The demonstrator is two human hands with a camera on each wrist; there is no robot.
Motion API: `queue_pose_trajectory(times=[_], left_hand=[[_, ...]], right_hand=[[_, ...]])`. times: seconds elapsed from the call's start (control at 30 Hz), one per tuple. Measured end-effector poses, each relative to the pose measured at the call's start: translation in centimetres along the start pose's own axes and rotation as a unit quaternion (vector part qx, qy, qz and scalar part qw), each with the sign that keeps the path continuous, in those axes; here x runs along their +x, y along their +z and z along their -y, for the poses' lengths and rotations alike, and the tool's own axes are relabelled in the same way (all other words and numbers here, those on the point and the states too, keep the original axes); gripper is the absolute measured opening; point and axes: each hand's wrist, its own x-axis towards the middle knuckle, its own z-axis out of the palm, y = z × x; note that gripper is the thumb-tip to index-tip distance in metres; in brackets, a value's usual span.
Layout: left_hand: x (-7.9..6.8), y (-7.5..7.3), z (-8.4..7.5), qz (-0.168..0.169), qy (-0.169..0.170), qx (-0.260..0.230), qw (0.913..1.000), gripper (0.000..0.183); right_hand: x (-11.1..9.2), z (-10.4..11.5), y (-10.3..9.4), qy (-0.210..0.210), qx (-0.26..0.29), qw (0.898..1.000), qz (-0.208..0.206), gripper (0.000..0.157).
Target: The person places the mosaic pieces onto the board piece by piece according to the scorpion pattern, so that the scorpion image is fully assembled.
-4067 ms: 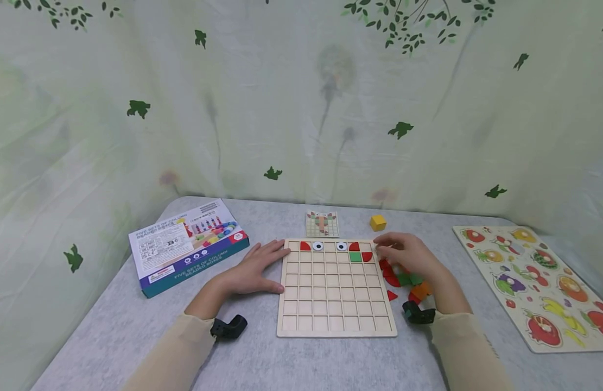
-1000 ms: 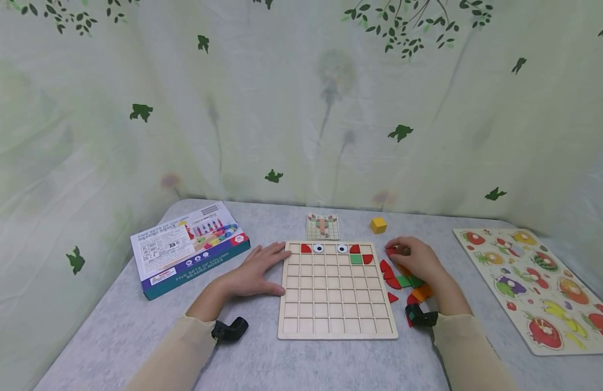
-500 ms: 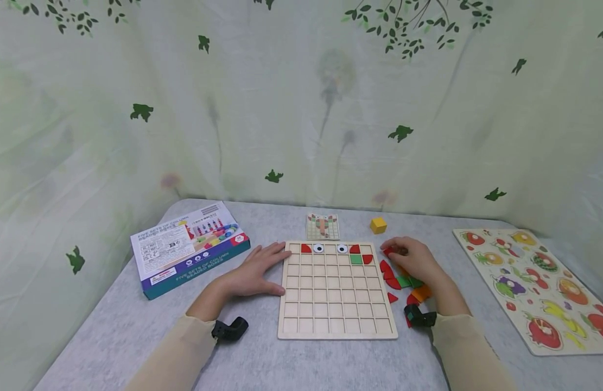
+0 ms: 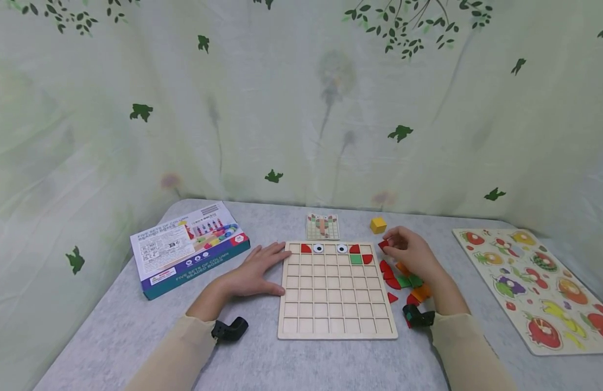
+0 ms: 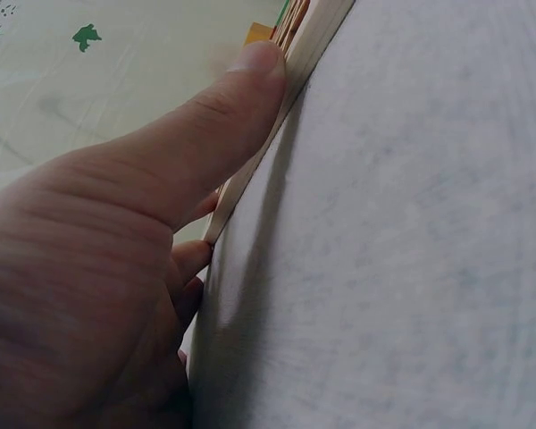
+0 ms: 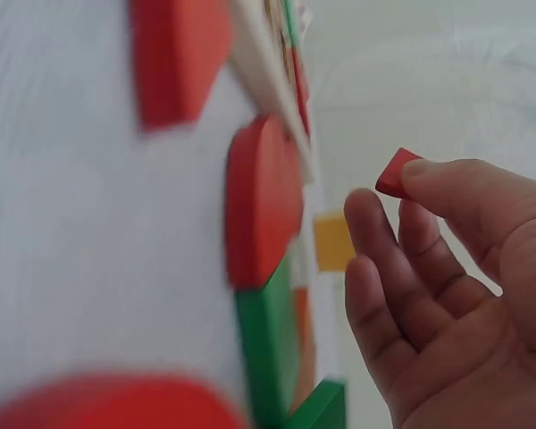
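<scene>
A square wooden grid board [image 4: 337, 296] lies in the middle of the table in the head view. Its upper cells hold several red quarter-round pieces, two eye pieces [image 4: 342, 248] and a green square [image 4: 356, 259]. My left hand [image 4: 254, 271] rests flat along the board's left edge, fingers spread and thumb at the rim. Just off the upper right corner, my right hand [image 4: 412, 255] pinches a small red block [image 6: 397, 173] between thumb and fingertips, seen raised in the right wrist view. Loose red, green and orange pieces [image 4: 404, 281] lie beneath that hand.
Behind the board lies a small pattern card [image 4: 323, 226], with a yellow cube [image 4: 378, 225] to its right. A boxed toy set [image 4: 189, 244] sits at left. A fruit picture board [image 4: 540, 288] covers the right side. A curtain [image 4: 301, 108] hangs behind the table.
My right hand has lifted the red block from beside the loose pieces and moved slightly left and away, near the board's corner. The left hand stays in place.
</scene>
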Motion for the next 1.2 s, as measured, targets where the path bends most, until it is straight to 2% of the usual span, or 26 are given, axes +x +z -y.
queue_pose_trajectory(times=[0.3,0.57,0.8,1.07,1.2], left_hand=[[0.0,-0.2,0.0,0.006,-0.014,-0.002,0.9999,0.093],[-0.1,-0.2,0.1,0.006,-0.016,-0.005,0.9998,0.093],[0.0,-0.1,0.3,0.004,-0.007,-0.005,1.0,0.093],[0.0,-0.2,0.0,0.005,-0.008,-0.006,0.9999,0.092],[0.0,-0.1,0.0,0.005,-0.007,-0.006,0.9999,0.092]], right_hand=[[-0.2,2.1,0.6,-0.057,0.032,0.998,0.007,0.031],[0.0,3.5,1.7,-0.068,0.058,0.995,0.036,0.03],[0.2,4.2,2.8,-0.09,0.032,0.994,0.046,0.02],[0.2,4.5,3.8,-0.103,0.043,0.99,0.085,0.019],[0.2,4.7,4.1,-0.104,0.029,0.99,0.089,0.019]])
